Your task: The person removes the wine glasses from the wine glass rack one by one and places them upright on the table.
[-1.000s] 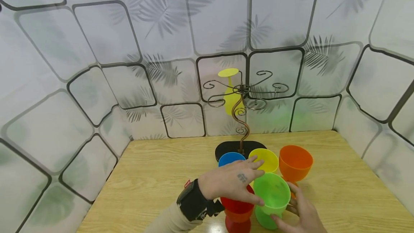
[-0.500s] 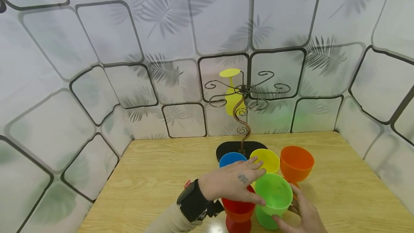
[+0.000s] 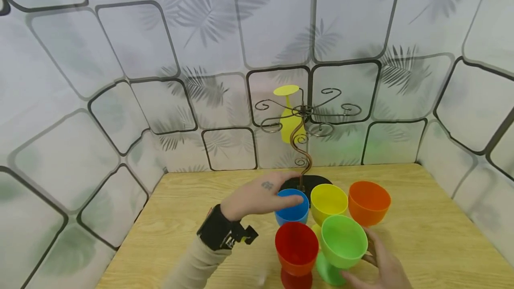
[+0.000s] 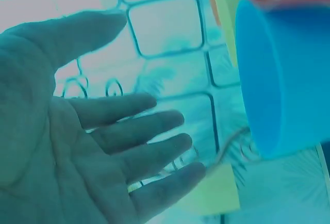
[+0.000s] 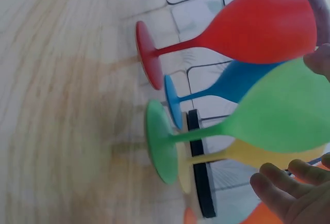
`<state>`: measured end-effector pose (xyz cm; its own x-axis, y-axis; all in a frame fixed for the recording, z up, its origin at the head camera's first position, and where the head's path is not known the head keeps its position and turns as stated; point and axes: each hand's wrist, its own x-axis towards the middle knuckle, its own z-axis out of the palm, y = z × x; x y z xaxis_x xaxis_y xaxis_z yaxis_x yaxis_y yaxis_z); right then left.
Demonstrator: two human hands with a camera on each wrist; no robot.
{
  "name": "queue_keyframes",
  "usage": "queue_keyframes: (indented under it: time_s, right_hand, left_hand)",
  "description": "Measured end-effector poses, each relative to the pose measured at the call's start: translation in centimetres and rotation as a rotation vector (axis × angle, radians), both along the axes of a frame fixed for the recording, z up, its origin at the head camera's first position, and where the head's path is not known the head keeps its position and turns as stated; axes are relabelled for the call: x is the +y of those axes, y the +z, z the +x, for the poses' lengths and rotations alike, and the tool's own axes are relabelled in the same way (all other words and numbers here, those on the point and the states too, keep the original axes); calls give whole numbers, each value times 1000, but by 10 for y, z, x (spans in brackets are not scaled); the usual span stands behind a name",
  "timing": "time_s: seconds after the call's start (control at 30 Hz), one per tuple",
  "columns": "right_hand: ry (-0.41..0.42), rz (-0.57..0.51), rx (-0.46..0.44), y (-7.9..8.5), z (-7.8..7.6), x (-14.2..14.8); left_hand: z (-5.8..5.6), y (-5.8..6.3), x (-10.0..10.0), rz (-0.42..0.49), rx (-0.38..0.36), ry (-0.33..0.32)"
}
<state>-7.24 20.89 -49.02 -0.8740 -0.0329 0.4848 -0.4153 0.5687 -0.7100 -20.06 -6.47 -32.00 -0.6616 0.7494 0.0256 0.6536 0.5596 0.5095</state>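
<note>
My left hand (image 3: 259, 195) reaches over the blue plastic goblet (image 3: 292, 217), thumb above its rim and the other fingers behind it. In the left wrist view the left palm (image 4: 31, 131) faces the camera with fingers spread, apart from the blue goblet (image 4: 304, 79). At the front right, my right hand (image 3: 385, 264) holds the green goblet (image 3: 343, 242) by its bowl, thumb on one side and fingers on the other. The right wrist view has that green goblet (image 5: 289, 113) between thumb and fingers (image 5: 278, 182). A red goblet (image 3: 296, 249) stands left of the green one.
Yellow (image 3: 328, 202) and orange (image 3: 368, 202) goblets stand behind the green one. At the back, a metal scroll-armed rack (image 3: 303, 146) carries an upside-down yellow goblet (image 3: 291, 126). Patterned curtain walls (image 3: 201, 101) surround the wooden table (image 3: 192, 195).
My left hand has moved left and away from above the red and green goblets to over the blue one. The green goblet's bowl has shifted slightly right, with my right hand around it.
</note>
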Motion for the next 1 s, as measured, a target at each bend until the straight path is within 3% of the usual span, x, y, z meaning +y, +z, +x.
queue_keyframes:
  time_s: [0.27, 0.43, 0.53, 0.6, 0.7, 0.83, 0.93, 1.0]
  right_hand:
    - [-14, 16, 157, 20, 1, 19]
    - [71, 48, 364, 41, -12, 33]
    - [121, 51, 441, 53, -22, 34]
    - [135, 57, 457, 61, -27, 31]
    - [114, 88, 392, 70, -33, 23]
    - [60, 139, 306, 81, -40, 15]
    - [45, 153, 320, 88, -47, 11]
    - [44, 159, 320, 93, -50, 9]
  left_hand:
    - [-45, -7, -14, 90, -12, 182]
    - [-70, -13, -17, 169, -32, 284]
    - [-83, -17, -17, 228, -48, 336]
    - [-91, -20, -17, 257, -48, 365]
    - [-100, -24, -15, 298, -29, 417]
    - [-112, -25, -8, 421, 8, 464]
    - [-123, -25, -1, 512, 24, 479]
    - [-130, -24, 3, 525, 23, 488]
